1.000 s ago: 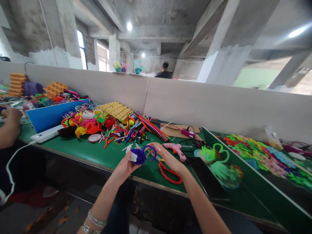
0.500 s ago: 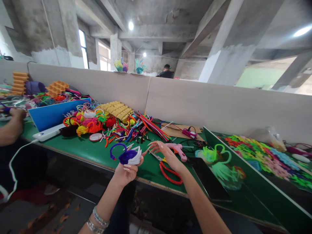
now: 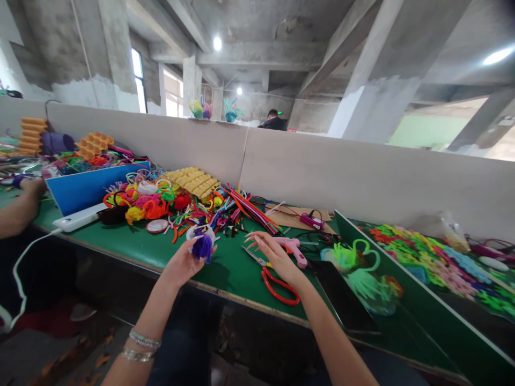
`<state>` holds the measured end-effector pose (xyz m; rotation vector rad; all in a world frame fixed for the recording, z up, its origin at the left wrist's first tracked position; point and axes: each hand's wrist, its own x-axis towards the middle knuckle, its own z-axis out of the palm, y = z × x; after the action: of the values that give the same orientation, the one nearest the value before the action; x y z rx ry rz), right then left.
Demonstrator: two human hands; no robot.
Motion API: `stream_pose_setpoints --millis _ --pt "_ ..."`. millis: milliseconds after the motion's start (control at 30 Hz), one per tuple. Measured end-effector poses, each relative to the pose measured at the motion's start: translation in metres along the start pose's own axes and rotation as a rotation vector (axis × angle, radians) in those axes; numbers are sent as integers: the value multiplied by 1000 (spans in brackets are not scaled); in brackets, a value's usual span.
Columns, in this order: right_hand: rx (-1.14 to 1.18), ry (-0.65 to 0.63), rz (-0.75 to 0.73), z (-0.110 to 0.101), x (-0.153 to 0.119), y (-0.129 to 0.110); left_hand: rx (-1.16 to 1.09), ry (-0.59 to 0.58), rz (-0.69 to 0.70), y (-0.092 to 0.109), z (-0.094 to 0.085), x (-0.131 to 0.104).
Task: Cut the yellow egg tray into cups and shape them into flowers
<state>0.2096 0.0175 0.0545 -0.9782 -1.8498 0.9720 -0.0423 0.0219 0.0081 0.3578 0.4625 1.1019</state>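
**Purple-and-White Fuzzy Piece, Held Left, Above Green Worktop**

Item 1: purple-and-white fuzzy piece (image 3: 203, 245), raised above the near part of the green worktop (image 3: 241, 289).

Left hand (image 3: 183, 262): grip closed around the piece, thumb and fingers to its sides.

Right hand (image 3: 271, 254): grip loosely wide, fingers extended, nothing visible between them; near the scissors and pink glue gun.

Stage, as judged: handling or checking the piece in 1 hand. The next move calls for a light hold that does not flatten the soft strands, with the right hand free.

Adjacent stock:
- 1 pair red-handled scissors (image 3: 263, 262), lying under and beside the right hand, tips pointing toward the left hand.
- 1 pink glue gun (image 3: 296, 251), just beyond the right hand.
- 1 black flat panel (image 3: 344, 297), right of the scissors.
- 2 green tufted pieces, beside the green divider (image 3: 434, 311).
- Mixed pile of coloured pieces (image 3: 148, 206), left, beside the blue board (image 3: 96, 190).

Obstructions: scissors and glue gun crowd the right hand; loose offcuts lie beyond the piece.
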Motion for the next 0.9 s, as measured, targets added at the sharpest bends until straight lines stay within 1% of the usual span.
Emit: stream_pose_setpoints --millis 67,100,167,233,267,333,467,533,600,667,733,833,900 --pt "14 -13 7 -1 0 2 99 115 -1 11 -8 4" --pt "20 -21 11 -1 0 3 121 134 38 16 -11 6" --pt "27 -35 24 -2 -1 4 166 170 27 28 -15 11" --pt "32 -39 34 -2 -1 4 176 237 105 43 -16 17" --pt "31 -43 39 -2 -2 4 187 245 134 52 -17 20" --pt "14 -58 40 -2 -2 3 231 258 107 73 -18 27" --pt "-57 -90 39 -1 -4 1 297 330 164 121 -27 46" --pt "-82 -111 38 -1 -4 1 340 394 191 142 -33 57" --pt "-107 -145 35 -1 -4 1 397 464 217 158 -40 69" --pt "-130 -177 36 0 -4 2 464 507 229 168 -44 80" --pt "-143 -199 40 2 -3 3 540 527 239 173 -47 90" --pt "-146 -227 41 4 -3 4 665 537 236 173 -49 100" --pt "-148 -245 41 5 -4 4 746 516 230 170 -51 103"
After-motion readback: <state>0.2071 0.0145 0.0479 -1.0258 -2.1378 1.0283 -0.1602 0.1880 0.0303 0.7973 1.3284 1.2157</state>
